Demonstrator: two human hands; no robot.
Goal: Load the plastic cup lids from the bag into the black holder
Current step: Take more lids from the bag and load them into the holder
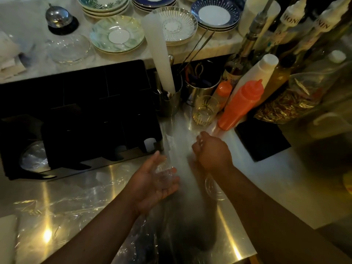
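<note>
The black holder (85, 121) stands on the steel counter at the left; its leftmost slot shows clear lids (34, 157), and the other slots look dark. A long clear bag of plastic cup lids (188, 187) runs between my hands, blurred by motion. My left hand (152, 181) is palm up, just right of the holder's front corner, cupping a few clear lids (164, 177). My right hand (211, 151) is closed in a fist on the bag's upper part. A clear lid rim (211, 185) shows under my right wrist.
Crumpled clear plastic film (66, 202) lies on the counter in front of the holder. Behind my hands stand a drinking glass (204, 111), an orange squeeze bottle (240, 105), steel utensil pots (168, 103) and syrup bottles. A black mat (262, 138) lies at the right. Stacked saucers (118, 35) fill the raised ledge.
</note>
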